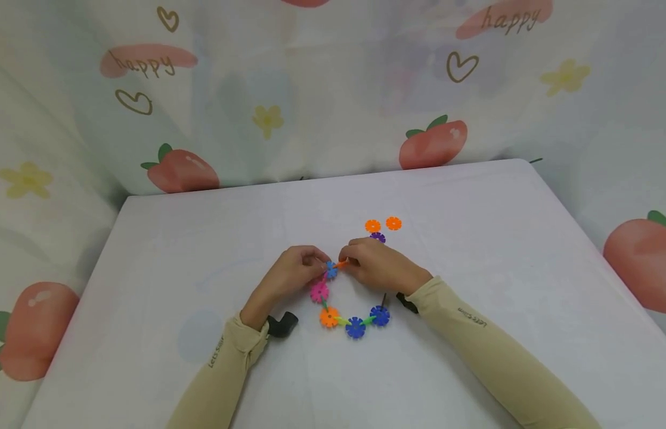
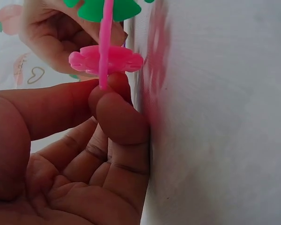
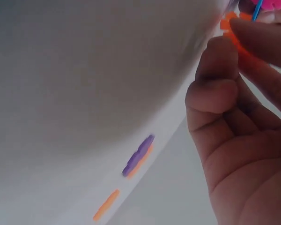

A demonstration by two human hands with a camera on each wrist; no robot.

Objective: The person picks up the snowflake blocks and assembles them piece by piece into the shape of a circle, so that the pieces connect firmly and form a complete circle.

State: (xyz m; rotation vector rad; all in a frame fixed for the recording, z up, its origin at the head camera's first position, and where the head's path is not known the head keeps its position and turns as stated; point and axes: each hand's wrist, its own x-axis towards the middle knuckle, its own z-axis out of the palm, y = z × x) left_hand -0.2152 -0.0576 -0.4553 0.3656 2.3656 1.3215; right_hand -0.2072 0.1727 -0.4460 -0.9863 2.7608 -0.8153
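Note:
A curved chain of interlocking flower discs, with a dark blue disc (image 1: 355,328), an orange disc (image 1: 330,317) and a pink disc (image 1: 319,292), lies on the table before me. At its upper end my left hand (image 1: 296,268) pinches the chain beside a light blue disc (image 1: 331,270). In the left wrist view the thumb and finger meet on a pink disc (image 2: 105,37) seen edge-on. My right hand (image 1: 381,262) pinches an orange flower disc (image 3: 230,22) against that light blue disc. Fingers partly cover both discs, so I cannot tell how firmly they are joined.
Two loose orange discs (image 1: 393,223) and a purple disc (image 1: 378,238) lie just beyond the right hand. Black wrist-camera mounts (image 1: 282,325) stick out near both wrists. A patterned cloth (image 1: 333,89) hangs behind the white table (image 1: 472,226).

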